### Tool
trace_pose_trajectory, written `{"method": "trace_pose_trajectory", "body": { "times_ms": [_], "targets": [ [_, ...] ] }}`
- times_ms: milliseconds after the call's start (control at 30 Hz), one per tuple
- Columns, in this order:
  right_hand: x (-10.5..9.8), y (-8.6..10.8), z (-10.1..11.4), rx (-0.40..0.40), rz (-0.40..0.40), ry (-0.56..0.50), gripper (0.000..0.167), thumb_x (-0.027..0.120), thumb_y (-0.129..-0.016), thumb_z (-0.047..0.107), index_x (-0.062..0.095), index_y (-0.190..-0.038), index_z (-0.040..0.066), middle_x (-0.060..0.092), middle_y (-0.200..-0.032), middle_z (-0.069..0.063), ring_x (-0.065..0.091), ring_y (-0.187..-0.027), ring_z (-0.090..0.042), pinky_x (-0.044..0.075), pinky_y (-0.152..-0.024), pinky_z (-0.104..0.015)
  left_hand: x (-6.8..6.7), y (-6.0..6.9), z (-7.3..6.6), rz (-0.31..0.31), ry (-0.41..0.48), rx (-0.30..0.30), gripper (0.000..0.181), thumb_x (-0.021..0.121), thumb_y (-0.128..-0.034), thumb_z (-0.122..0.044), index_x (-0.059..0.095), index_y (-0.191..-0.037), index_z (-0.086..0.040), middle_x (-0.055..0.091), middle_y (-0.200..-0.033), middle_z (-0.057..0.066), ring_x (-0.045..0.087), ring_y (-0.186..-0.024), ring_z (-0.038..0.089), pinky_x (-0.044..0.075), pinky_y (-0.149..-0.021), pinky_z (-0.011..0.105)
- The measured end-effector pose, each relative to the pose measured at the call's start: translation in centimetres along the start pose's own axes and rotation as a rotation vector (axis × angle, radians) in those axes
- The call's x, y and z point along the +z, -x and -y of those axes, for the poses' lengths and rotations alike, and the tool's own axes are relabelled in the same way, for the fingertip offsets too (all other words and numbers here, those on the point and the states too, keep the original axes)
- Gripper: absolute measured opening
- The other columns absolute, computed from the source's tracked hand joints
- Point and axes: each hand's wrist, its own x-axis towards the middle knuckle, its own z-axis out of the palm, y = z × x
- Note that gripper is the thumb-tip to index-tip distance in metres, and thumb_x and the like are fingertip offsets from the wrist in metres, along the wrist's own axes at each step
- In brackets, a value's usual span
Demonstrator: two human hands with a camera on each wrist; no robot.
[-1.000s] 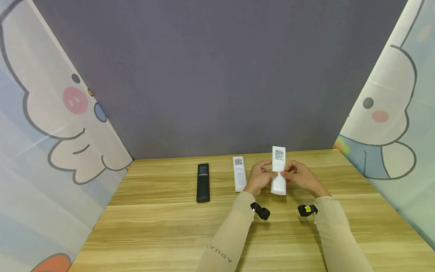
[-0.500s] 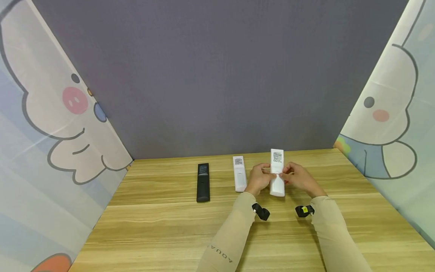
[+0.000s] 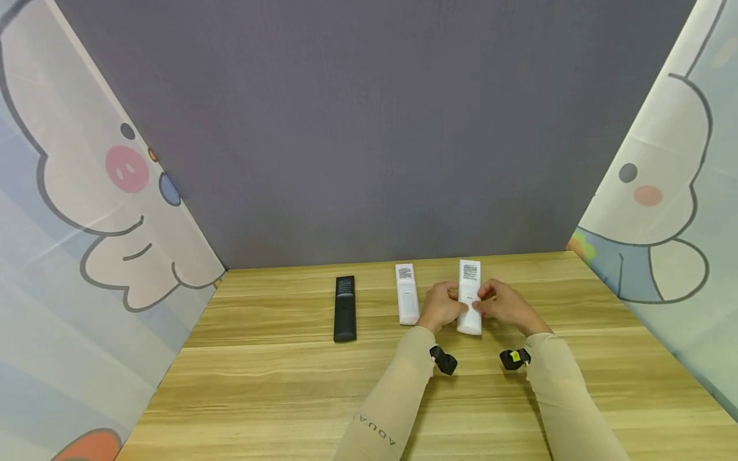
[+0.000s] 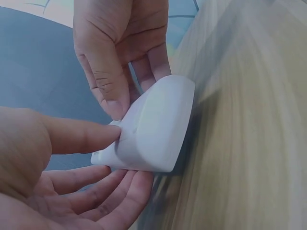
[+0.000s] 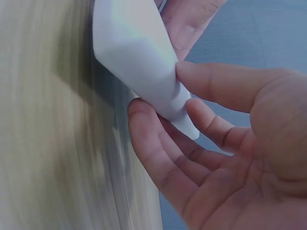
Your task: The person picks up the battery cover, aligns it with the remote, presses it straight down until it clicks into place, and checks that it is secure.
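Note:
A white remote control (image 3: 469,291), its back with a printed label facing up, is held between both hands at the right of the table. My left hand (image 3: 441,306) grips its left edge, the thumb lying on the back cover. On the opposite edge, my right hand (image 3: 506,306) pinches it, thumb on top and fingers along the side. In the left wrist view the white remote (image 4: 160,127) is tilted, its near end just above the wood, with a shadow beneath. The right wrist view shows the thumb and curled fingers around the remote (image 5: 136,52).
Left of the hands a second white remote (image 3: 407,298) lies back up on the wooden table (image 3: 277,390). Further left lies a black remote (image 3: 344,310), also back up. A dark grey panel (image 3: 369,141) stands behind the table, with cartoon-printed cloths on both sides.
The held white remote has come down a little towards the table. Both thumbs have slid lower along its back, and the hands have shifted slightly. The other two remotes have stayed in place.

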Motion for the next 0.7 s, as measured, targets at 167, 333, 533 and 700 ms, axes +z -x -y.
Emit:
{"method": "trace_pose_trajectory", "body": {
  "times_ms": [167,333,533,700],
  "targets": [
    [0.06,0.16,-0.01,-0.014,0.026,0.016,0.028,0.07,-0.094,0.006,0.051,-0.11,-0.007,0.058,-0.118,-0.031,0.068,-0.087,-0.026,0.058,-0.075,-0.037,0.04,0.18,0.02,0.011,-0.072,-0.008,0.054,0.082,-0.0796,0.001,0.069,-0.131,-0.01,0.077,-0.102,0.004,0.07,-0.088,0.013,0.058,-0.076,0.028],
    [0.07,0.25,0.06,-0.02,0.031,0.064,0.03,0.072,-0.091,0.006,0.052,-0.11,-0.006,0.061,-0.114,-0.028,0.062,-0.088,-0.025,0.051,-0.072,-0.033,0.03,0.27,0.18,0.026,-0.125,0.025,0.049,0.082,-0.0774,0.003,0.074,-0.124,-0.012,0.078,-0.1,0.004,0.068,-0.081,0.01,0.056,-0.071,0.024],
    [0.17,0.18,-0.08,-0.023,0.028,0.094,0.029,0.072,-0.091,0.005,0.053,-0.109,-0.006,0.061,-0.113,-0.027,0.059,-0.089,-0.026,0.048,-0.071,-0.032,0.05,0.28,0.43,0.028,-0.183,0.066,0.039,0.081,-0.0765,0.001,0.078,-0.112,-0.015,0.076,-0.092,0.001,0.06,-0.074,0.006,0.05,-0.064,0.02],
    [0.23,0.14,-0.11,-0.027,0.014,0.121,0.029,0.073,-0.091,0.007,0.054,-0.109,-0.006,0.062,-0.114,-0.028,0.059,-0.094,-0.03,0.048,-0.072,-0.032,0.01,0.33,0.45,0.017,-0.231,0.091,0.027,0.08,-0.0771,-0.001,0.079,-0.101,-0.014,0.071,-0.082,-0.003,0.054,-0.07,0.006,0.045,-0.06,0.02]
  ]
}}
